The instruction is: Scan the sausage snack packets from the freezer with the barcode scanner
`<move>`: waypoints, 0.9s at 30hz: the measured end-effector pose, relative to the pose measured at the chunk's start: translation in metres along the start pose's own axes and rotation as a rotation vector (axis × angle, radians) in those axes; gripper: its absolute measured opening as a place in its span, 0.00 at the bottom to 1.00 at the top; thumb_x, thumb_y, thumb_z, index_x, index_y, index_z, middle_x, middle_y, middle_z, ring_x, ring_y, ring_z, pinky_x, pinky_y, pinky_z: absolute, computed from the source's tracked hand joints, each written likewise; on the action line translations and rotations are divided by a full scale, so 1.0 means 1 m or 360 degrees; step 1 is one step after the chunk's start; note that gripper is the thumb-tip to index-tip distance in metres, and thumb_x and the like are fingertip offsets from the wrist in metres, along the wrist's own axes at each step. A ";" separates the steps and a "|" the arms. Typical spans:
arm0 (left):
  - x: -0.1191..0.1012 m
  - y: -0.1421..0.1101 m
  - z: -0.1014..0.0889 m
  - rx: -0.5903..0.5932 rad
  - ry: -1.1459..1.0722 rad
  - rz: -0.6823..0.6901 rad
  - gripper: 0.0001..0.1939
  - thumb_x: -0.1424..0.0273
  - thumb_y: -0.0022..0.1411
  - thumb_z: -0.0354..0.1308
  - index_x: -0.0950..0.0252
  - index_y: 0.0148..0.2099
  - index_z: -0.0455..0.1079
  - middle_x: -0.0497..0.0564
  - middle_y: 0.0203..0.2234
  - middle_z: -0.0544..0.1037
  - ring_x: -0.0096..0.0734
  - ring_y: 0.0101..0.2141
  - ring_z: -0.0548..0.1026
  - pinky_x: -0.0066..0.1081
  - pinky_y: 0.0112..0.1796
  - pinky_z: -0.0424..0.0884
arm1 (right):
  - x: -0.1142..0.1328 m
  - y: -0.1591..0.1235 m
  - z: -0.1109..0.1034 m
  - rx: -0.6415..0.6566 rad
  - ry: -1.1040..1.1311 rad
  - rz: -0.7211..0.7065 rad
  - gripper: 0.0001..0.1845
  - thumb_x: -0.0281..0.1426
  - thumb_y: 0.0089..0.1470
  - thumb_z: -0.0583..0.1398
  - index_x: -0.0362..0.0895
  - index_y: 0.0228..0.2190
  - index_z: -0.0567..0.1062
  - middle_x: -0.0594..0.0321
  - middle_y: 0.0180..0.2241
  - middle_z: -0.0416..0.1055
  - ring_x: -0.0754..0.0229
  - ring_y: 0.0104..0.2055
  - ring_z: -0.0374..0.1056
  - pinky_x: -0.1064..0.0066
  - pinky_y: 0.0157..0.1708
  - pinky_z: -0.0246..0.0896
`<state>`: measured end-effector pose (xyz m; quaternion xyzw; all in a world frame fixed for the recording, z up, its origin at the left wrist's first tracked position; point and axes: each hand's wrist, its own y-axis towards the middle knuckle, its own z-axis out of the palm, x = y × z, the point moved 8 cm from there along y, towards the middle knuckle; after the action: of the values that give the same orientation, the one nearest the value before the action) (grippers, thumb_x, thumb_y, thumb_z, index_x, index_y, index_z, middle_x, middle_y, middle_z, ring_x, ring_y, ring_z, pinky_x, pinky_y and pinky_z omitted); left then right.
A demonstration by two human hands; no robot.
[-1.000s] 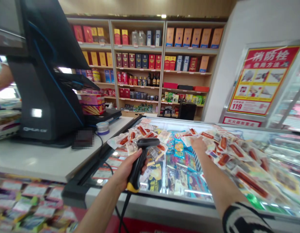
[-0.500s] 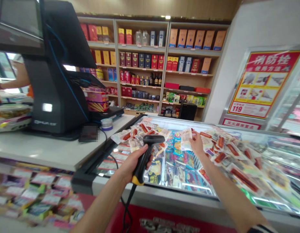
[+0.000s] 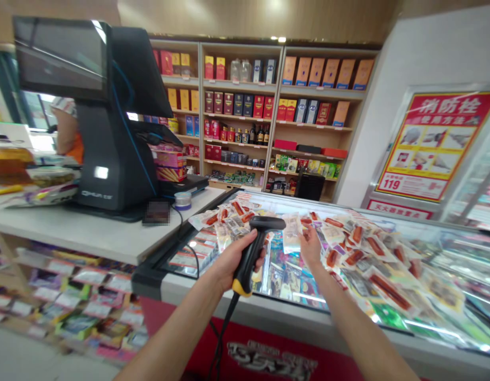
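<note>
My left hand [image 3: 239, 259] is wrapped round the handle of a black and yellow barcode scanner [image 3: 253, 254], its head level and its cable hanging down. In my right hand [image 3: 311, 247] a pale, clear-backed food packet [image 3: 291, 233] is pinched at its right edge, held upright just right of the scanner head. Under both hands is a glass-topped freezer [image 3: 284, 307]. Sausage packets [image 3: 388, 291] lie heaped on the glass to the right of my right hand. A smaller pile of sausage packets [image 3: 225, 217] lies beyond the scanner on the left.
On the left, a white counter [image 3: 121, 238] carries a black checkout terminal [image 3: 106, 148] and a small round tub [image 3: 183, 200]. Behind the freezer stand shelves of boxed goods [image 3: 239, 106]. A person's arm [image 3: 66, 129] shows behind the terminal. Snack racks [image 3: 82, 301] sit below the counter.
The packet in my right hand has come left, closer to the scanner head. The scanner has shifted slightly right in the view. The whole view has turned a little to the left.
</note>
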<state>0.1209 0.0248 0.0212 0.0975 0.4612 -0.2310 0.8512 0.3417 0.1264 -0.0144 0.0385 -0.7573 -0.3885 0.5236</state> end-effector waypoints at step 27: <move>-0.018 0.008 0.044 0.0262 -0.0138 -0.0038 0.18 0.60 0.54 0.48 0.70 0.38 0.65 0.51 0.21 0.69 0.20 0.18 0.65 0.22 0.18 0.61 | 0.000 0.002 -0.011 -0.0067 -0.0157 -0.0034 0.24 0.32 0.44 0.50 0.40 0.45 0.60 0.66 0.24 0.62 0.64 0.25 0.58 0.72 0.30 0.55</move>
<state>0.1492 0.0201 0.0603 0.1515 0.4046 -0.2822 0.8565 0.3512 0.1221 -0.0119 0.0163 -0.7733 -0.4115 0.4821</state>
